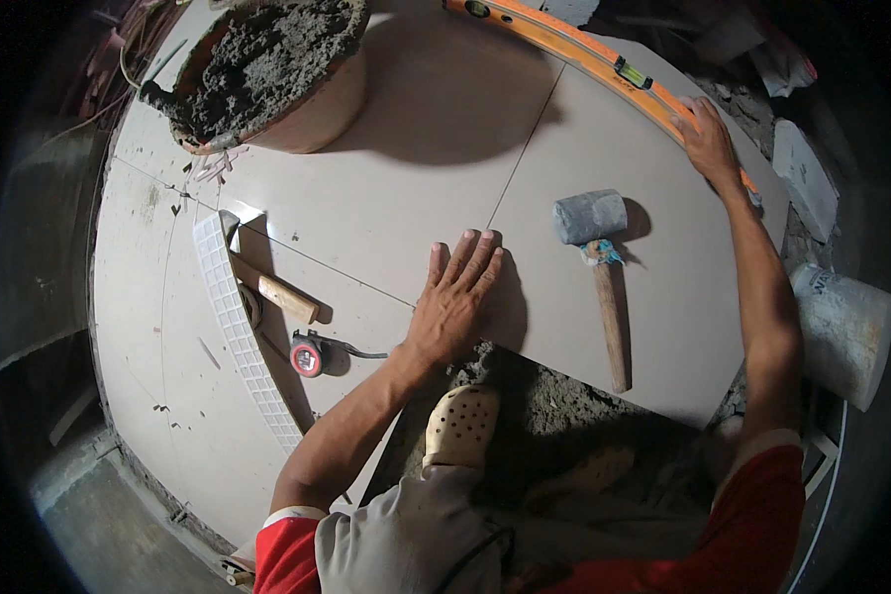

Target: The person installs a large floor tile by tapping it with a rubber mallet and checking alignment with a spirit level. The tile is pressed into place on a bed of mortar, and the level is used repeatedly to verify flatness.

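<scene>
My left hand (452, 303) lies flat on the pale floor tiles (416, 188), its fingers stretched over a tile joint. At the far right, my right hand (708, 144) is closed on an orange spirit level (584, 59), which runs along the far edge of the tiles with a green vial showing. Between my arms, a rubber mallet (592, 218) with a grey head and wooden handle rests on a tile. Left of my left hand are a small round red-rimmed device (308, 357) with a strap, a wooden-handled tool (282, 297) and a white grid-backed strip (243, 332).
A tub of wet grey mortar (332, 109) stands on the tiles at the far left. Rough mortar (564, 401) shows beyond the tile edge by my yellow clog (462, 424). To the right are a dirty white bucket (843, 332) and a white block (804, 178).
</scene>
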`<state>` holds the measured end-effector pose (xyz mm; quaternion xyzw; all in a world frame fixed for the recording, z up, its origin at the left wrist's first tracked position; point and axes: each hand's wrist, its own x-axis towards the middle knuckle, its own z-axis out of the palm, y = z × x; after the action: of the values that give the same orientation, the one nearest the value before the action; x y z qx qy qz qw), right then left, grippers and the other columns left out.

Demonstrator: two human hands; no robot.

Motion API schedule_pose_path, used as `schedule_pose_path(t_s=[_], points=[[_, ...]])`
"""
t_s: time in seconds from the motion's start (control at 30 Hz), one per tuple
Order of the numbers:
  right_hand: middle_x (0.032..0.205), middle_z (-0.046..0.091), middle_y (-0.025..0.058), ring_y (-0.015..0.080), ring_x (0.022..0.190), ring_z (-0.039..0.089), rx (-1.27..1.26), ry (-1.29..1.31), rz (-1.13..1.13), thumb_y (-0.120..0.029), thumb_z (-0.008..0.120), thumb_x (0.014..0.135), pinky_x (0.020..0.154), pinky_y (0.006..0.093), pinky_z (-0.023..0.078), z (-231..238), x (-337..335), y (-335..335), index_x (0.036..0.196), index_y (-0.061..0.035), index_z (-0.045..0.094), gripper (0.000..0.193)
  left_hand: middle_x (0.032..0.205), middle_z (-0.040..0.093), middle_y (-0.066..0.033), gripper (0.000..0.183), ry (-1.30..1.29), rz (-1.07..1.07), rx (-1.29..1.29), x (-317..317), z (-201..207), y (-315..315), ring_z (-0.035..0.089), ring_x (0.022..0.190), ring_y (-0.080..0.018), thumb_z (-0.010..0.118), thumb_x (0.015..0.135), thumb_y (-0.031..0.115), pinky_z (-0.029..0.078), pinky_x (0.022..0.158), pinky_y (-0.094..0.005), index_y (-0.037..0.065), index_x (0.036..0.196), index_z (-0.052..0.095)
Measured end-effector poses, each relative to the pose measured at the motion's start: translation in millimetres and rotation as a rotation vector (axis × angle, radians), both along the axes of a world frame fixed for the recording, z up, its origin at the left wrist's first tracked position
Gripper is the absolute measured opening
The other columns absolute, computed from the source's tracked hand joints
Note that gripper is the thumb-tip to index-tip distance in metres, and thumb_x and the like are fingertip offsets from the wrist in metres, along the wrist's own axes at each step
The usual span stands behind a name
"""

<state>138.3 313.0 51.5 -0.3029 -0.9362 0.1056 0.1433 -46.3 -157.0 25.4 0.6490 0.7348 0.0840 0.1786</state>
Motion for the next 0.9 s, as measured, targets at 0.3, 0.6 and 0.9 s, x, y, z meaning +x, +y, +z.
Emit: schedule_pose_path(t_s=[0.3, 0.6, 0.9], points=[[0.116, 0.062, 0.0211, 0.0392, 0.114, 0.061, 0.018, -0.016, 0.082, -0.025, 0.060, 0.104, 0.100, 0.0447, 0.047, -7, -17, 10, 0.128, 0.0032, 0.060, 0.037, 0.176, 0.013, -0.0142, 0.099, -0.083, 0.028, -0.080, 0, 4, 1, 0.011, 0.163, -0.0356, 0.065, 0.083, -0.004, 0.014, 0.131, -0.0628, 0.009, 0.169, 0.017], [0.119, 0.062, 0.0213, 0.0403, 0.116, 0.061, 0.015, -0.019, 0.056, -0.028, 0.060, 0.104, 0.101, 0.0450, 0.048, -9, -22, 18, 0.129, 0.0025, 0.060, 0.039, 0.175, 0.017, -0.0146, 0.093, -0.021, 0.025, -0.024, 0, 2, 2, 0.015, 0.162, -0.0364, 0.069, 0.085, 0.006, 0.015, 0.131, -0.0617, 0.008, 0.167, 0.024], [0.141, 0.061, 0.0233, 0.0410, 0.131, 0.058, 0.084, -0.148, 0.024, -0.031, 0.062, 0.102, 0.112, 0.0453, 0.044, -6, -6, 22, 0.143, 0.0014, 0.056, 0.053, 0.175, 0.018, -0.0128, 0.085, -0.077, 0.059, 0.004, 1, 1, 1, 0.015, 0.162, -0.0346, 0.061, 0.091, 0.002, 0.014, 0.132, -0.0608, 0.009, 0.167, 0.023]])
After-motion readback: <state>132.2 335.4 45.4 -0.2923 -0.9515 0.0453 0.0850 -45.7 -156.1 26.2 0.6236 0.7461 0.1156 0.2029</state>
